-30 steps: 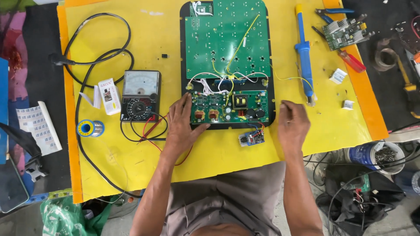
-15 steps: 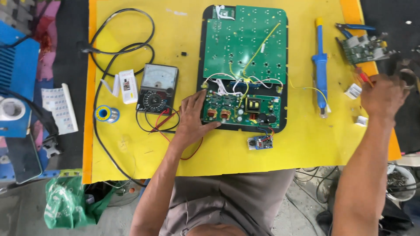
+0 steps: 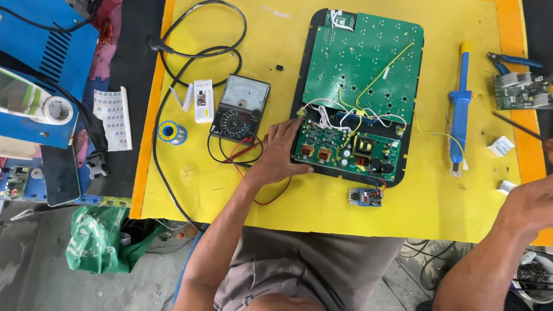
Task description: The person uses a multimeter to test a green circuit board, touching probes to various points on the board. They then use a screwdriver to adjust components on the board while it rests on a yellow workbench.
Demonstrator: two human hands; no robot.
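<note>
A large green circuit board (image 3: 363, 69) lies on a black backing on the yellow mat (image 3: 265, 34). My left hand (image 3: 279, 152) rests flat on the board's lower left corner, fingers beside the small transformers and capacitors. My right hand (image 3: 527, 204) is at the far right edge, partly out of view. It appears closed on a thin dark tool shaft (image 3: 515, 125) that points toward a small green board with heat sinks (image 3: 521, 92). A small blue module (image 3: 364, 197) hangs by wires below the big board.
An analog multimeter (image 3: 239, 109) with red and black leads sits left of my left hand, beside a white box (image 3: 203, 101) and a solder spool (image 3: 171, 132). A blue desoldering pump (image 3: 461, 109) and blue pliers (image 3: 512, 59) lie right. A blue machine (image 3: 52, 57) stands far left.
My right hand left the board's lower right corner, reached to the tools at the right, and now is drawn back holding a thin shaft. My left hand stayed on the board.
</note>
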